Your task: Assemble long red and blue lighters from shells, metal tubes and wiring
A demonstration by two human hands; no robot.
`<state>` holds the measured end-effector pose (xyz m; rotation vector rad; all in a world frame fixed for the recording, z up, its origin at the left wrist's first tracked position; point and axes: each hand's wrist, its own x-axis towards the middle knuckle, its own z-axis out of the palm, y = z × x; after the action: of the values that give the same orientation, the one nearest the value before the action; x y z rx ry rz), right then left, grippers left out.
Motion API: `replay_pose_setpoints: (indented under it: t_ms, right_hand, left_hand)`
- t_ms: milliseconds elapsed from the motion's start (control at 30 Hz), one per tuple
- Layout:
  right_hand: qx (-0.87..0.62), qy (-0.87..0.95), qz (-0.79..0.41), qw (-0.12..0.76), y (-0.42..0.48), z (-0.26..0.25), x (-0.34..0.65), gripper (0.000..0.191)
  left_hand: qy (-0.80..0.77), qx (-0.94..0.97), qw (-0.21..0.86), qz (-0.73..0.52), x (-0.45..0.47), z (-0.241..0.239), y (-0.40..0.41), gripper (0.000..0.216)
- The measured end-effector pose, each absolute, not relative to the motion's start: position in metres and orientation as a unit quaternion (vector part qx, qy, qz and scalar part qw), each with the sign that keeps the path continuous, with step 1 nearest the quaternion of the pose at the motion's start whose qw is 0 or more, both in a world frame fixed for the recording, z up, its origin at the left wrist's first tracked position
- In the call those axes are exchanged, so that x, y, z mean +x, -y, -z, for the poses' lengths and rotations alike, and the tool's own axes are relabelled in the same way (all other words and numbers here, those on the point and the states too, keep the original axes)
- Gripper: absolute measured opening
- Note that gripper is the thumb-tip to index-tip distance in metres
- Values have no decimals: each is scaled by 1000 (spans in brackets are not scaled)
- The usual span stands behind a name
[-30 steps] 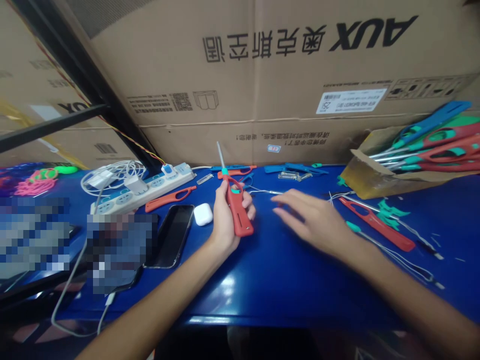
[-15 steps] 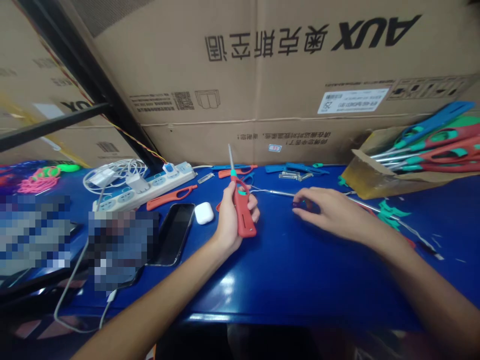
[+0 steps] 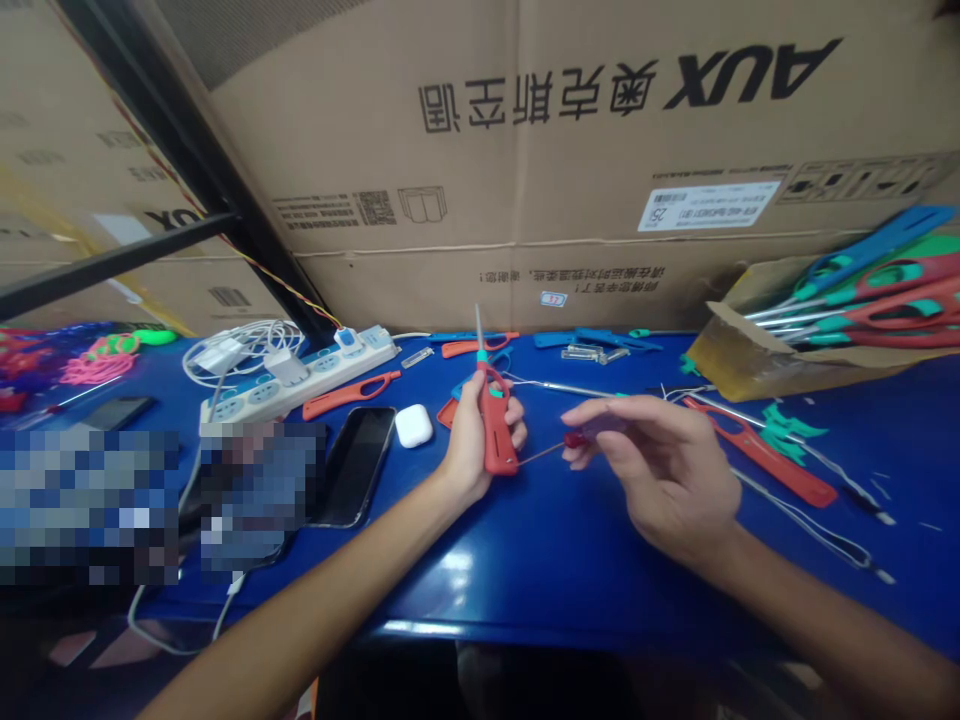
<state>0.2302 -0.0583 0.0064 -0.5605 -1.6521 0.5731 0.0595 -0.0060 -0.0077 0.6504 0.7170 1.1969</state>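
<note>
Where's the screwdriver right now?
Head view, just right of centre: in the right hand, the screwdriver points left, its tip at or close to the butt end of the red lighter in the left hand.

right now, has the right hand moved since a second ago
Yes: the right hand has shifted right and lower in view, judged against the small sticker on the cardboard box.
</note>
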Motion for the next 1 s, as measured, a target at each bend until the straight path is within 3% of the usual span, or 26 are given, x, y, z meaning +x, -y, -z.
replay_pose_setpoints:
  t_ms: [667,1000]
  right_hand:
    - [-243,714,-254,605,55,-1,230,45]
    - [-284,760,-132,570,52,-13,238,44]
  left_hand:
    - [-323,299,717,-541,58,12,4,37]
    - [-333,298,707,-548,57,8,6,35]
